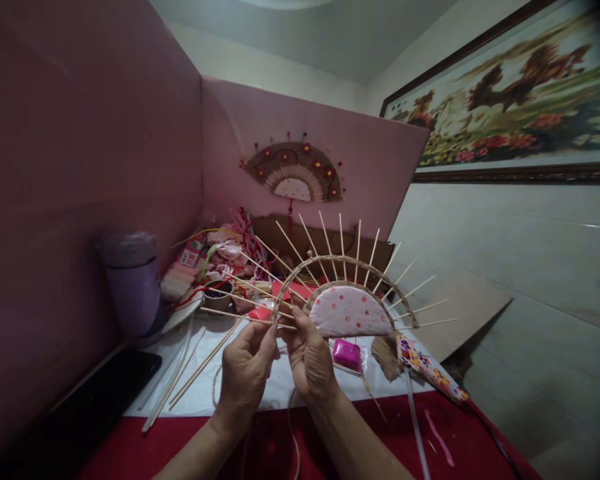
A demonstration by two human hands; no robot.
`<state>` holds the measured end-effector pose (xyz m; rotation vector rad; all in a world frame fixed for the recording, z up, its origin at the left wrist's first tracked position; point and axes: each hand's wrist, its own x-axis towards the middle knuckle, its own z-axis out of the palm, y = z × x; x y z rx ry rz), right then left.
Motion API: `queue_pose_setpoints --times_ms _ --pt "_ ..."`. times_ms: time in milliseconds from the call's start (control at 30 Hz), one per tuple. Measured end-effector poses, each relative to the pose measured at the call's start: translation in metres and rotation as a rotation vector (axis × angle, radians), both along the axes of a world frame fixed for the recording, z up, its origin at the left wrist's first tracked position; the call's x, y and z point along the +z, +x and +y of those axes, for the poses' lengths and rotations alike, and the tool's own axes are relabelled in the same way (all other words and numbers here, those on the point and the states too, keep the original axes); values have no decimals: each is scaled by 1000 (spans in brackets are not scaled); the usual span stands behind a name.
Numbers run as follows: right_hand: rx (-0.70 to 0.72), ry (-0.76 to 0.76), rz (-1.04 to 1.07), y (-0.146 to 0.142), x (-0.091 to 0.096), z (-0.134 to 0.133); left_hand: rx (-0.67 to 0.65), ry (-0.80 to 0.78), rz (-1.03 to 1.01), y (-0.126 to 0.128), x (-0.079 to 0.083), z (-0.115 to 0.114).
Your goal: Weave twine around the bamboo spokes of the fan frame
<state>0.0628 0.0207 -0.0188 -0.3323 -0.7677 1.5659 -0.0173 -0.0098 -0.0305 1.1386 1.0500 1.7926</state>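
A fan frame (350, 310) of thin wooden sticks spreads out before me, its half-round base covered in white cloth with small red prints. A braided arc of brown twine (325, 259) runs across the sticks. My left hand (245, 370) is closed, fingertips pinching the twine at the arc's left end by the lowest sticks. Beside it, my right hand (311, 357) is closed on the frame near the base's left corner. Loose twine (293, 433) hangs below the hands. What lies between the fingertips is partly hidden.
A finished fan (295, 167) hangs on the pink board. Left are a lidded purple cup (133, 287), a black phone (125, 373) and loose sticks (205, 363). A magenta packet (347, 355) and a flower-patterned glue gun (430, 370) with a cord lie right. Craft scraps (225, 250) are piled behind.
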Motion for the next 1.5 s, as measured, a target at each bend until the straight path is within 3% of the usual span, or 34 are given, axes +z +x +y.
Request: queue_pose_setpoints --times_ms 233,467,700,1067,1300,1500 --pt "6 -18 -29 -2 -3 -1 11 16 67 -2 -11 3" --pt "22 -2 38 2 0 1 31 37 157 -2 -5 -2" --pt "67 -24 123 7 -1 7 -25 -26 101 -4 -5 0" --pt "77 12 76 6 -1 8 -25 -51 125 -8 -1 -1" --pt "45 -51 122 7 -2 10 17 -39 156 -10 -1 1" --pt "127 -43 170 10 -2 15 62 -35 207 -19 1 10"
